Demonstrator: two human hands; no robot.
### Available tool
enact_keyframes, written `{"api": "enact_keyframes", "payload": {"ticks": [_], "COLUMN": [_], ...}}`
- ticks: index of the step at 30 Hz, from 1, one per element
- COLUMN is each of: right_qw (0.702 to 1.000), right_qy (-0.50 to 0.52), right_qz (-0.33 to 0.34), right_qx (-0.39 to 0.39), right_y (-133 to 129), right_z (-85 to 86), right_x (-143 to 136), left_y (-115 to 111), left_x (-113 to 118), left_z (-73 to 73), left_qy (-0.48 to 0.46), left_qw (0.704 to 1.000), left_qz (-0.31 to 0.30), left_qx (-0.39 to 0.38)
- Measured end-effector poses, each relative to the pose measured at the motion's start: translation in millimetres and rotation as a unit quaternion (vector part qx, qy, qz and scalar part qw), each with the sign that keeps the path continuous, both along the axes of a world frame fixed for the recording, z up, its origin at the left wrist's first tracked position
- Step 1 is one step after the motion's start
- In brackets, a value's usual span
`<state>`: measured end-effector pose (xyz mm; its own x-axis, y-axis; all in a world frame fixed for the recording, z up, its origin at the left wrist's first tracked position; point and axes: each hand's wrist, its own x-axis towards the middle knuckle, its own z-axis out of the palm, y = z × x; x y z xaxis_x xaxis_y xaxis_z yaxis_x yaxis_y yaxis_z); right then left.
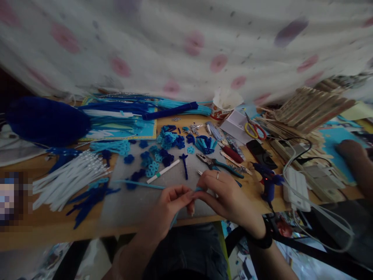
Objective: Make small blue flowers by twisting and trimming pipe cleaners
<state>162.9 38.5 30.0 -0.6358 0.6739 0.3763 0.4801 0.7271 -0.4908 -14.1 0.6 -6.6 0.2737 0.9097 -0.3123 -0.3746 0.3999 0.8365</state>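
Observation:
My left hand (175, 202) and my right hand (223, 194) meet at the mat's front edge, thumbs and fingertips pinched together. Between them they hold a light blue pipe cleaner (142, 184), whose long end stretches left over the grey mat (116, 206). Its part at my fingertips is mostly hidden. Just beyond my hands lie a white stick with a green band (163, 171), a dark blue twisted piece (184, 165) and pliers with teal handles (218, 164). Light and dark blue pipe-cleaner flowers (152, 168) are grouped on the mat.
White pipe cleaners with beaded tips (70, 179) lie at left. On the right are a glue gun (266, 181), a phone (261, 153), scissors (255, 131), power strips (309, 171) with cables, and wooden sticks (311, 109). Another person's hand (351, 151) rests at far right.

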Motion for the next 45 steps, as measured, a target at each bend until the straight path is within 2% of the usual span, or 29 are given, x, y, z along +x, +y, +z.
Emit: {"api": "enact_keyframes", "payload": {"ticks": [2,4,6,7,8,10,11,12,13,14,16,18,20,23,25,27,32,36,38,40,42,43,44,45], "right_qw": [1.0,0.999,0.994,0.99,0.985,0.969,0.958,0.945,0.932,0.919,0.903,0.914,0.944,0.974,0.984,0.989,0.993,0.995,0.995,0.994,0.992,0.99,0.986,0.979], "right_qy": [0.002,0.014,0.031,0.041,0.051,0.065,0.067,0.066,0.065,0.066,0.078,0.108,0.149,0.169,0.153,0.141,0.119,0.082,0.06,0.055,0.072,0.085,0.096,0.106], "right_qz": [-0.008,-0.044,-0.099,-0.125,-0.147,-0.18,-0.196,-0.208,-0.215,-0.214,-0.185,-0.142,-0.118,-0.08,-0.046,-0.029,-0.024,-0.037,-0.056,-0.077,-0.101,-0.114,-0.127,-0.137], "right_qx": [-0.007,-0.006,-0.021,-0.043,-0.076,-0.158,-0.2,-0.242,-0.285,-0.325,-0.38,-0.365,-0.271,-0.128,-0.076,-0.043,-0.011,0.036,0.061,0.057,0.018,-0.015,-0.057,-0.105], "right_y": [-2,-6,-9,-11,-12,-12,-11,-10,-9,-7,-5,-5,-6,-9,-11,-12,-15,-17,-18,-20,-21,-21,-21,-21], "right_z": [-2.7,-7.0,-11.4,-13.2,-14.9,-18.0,-19.8,-21.7,-23.6,-25.2,-26.7,-24.5,-19.4,-11.7,-9.0,-7.9,-6.4,-3.3,-1.7,-1.0,-1.5,-2.1,-2.8,-3.6], "right_x": [-3,-8,-14,-16,-18,-20,-20,-19,-18,-17,-12,-6,0,6,7,5,2,0,-2,-5,-8,-9,-9,-10], "left_y": [-2,-4,-6,-7,-6,-3,0,3,6,9,14,15,14,11,10,9,10,11,10,8,6,5,5,5], "left_x": [0,0,1,2,2,0,-2,-4,-7,-10,-16,-18,-18,-16,-14,-14,-15,-12,-10,-9,-10,-12,-14,-16], "left_z": [0.8,1.2,-0.2,-2.0,-4.7,-12.0,-16.2,-20.1,-23.3,-25.4,-25.4,-19.2,-9.0,5.9,11.6,13.4,13.3,17.4,19.4,19.2,15.7,12.8,9.7,6.8], "left_qy": [0.033,0.107,0.227,0.295,0.36,0.461,0.492,0.51,0.514,0.51,0.492,0.475,0.437,0.298,0.203,0.137,0.084,0.111,0.158,0.25,0.343,0.371,0.382,0.378], "left_qw": [0.999,0.991,0.953,0.915,0.862,0.735,0.679,0.636,0.61,0.604,0.63,0.685,0.766,0.903,0.953,0.974,0.987,0.984,0.974,0.94,0.869,0.83,0.803,0.802], "left_qz": [0.011,0.037,0.088,0.117,0.144,0.172,0.166,0.15,0.127,0.097,0.045,0.031,0.051,0.052,0.017,-0.016,-0.048,-0.067,-0.061,-0.021,0.039,0.06,0.073,0.08], "left_qx": [0.023,0.074,0.18,0.25,0.326,0.466,0.519,0.56,0.589,0.604,0.599,0.552,0.469,0.304,0.224,0.182,0.128,0.123,0.15,0.23,0.354,0.413,0.452,0.456]}}
